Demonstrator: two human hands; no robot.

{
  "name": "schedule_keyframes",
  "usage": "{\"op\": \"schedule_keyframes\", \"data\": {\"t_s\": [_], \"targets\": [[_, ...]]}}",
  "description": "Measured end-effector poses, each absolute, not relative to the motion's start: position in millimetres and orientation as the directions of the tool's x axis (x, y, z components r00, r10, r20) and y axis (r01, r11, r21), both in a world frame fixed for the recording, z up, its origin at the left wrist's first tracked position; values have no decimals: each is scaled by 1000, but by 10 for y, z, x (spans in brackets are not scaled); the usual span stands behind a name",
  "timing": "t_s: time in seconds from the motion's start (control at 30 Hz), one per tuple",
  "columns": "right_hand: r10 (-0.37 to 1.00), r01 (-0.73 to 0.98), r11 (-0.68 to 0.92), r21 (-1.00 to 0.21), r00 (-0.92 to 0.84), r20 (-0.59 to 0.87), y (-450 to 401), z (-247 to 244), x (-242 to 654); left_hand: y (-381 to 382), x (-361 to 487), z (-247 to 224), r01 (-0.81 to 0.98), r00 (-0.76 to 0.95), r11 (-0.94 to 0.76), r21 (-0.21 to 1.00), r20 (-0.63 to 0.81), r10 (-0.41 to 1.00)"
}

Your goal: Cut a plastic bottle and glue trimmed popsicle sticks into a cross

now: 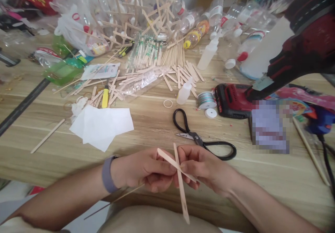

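Two flat wooden craft sticks cross in an X in front of my body. One craft stick [182, 193] runs nearly upright, and the other craft stick [166, 157] slants across it. My left hand [150, 172], with a mauve band on the wrist, pinches the sticks at the crossing. From the other side my right hand [202, 166] grips them near the same spot. A thin wooden skewer [113, 202] sticks out low from under my left hand; its other end is hidden. Just beyond my hands lie black-handled scissors [195, 137].
White paper sheets [104, 126] and a lone craft stick [47, 136] lie left. A yellow-handled tool [105, 96], loose sticks, skewers [174, 55] and plastic bottles crowd the back. A small glue bottle [184, 92], thread spool [206, 100] and red power tool [235, 100] stand right.
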State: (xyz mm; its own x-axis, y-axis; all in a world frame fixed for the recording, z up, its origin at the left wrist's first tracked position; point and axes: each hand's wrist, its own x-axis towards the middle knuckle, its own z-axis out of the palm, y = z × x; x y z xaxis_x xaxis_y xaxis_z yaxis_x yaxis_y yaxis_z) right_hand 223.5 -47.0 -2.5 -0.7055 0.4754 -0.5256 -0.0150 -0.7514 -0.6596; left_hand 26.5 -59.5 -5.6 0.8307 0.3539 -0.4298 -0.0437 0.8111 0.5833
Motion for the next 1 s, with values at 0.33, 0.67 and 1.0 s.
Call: {"op": "schedule_keyframes", "data": {"t_s": [0.33,0.67,1.0], "targets": [[442,31,-773,-634,-690,-573,-462,-5,2223,-595,276,-31,-23,815,802,596,-453,360],[447,29,-769,-638,-689,-570,-462,-15,2223,-581,302,-11,-76,821,798,598,-416,390],[440,59,-771,-634,-670,-598,-453,-6,2231,-587,313,8,-78,821,790,609,-410,397]]}}
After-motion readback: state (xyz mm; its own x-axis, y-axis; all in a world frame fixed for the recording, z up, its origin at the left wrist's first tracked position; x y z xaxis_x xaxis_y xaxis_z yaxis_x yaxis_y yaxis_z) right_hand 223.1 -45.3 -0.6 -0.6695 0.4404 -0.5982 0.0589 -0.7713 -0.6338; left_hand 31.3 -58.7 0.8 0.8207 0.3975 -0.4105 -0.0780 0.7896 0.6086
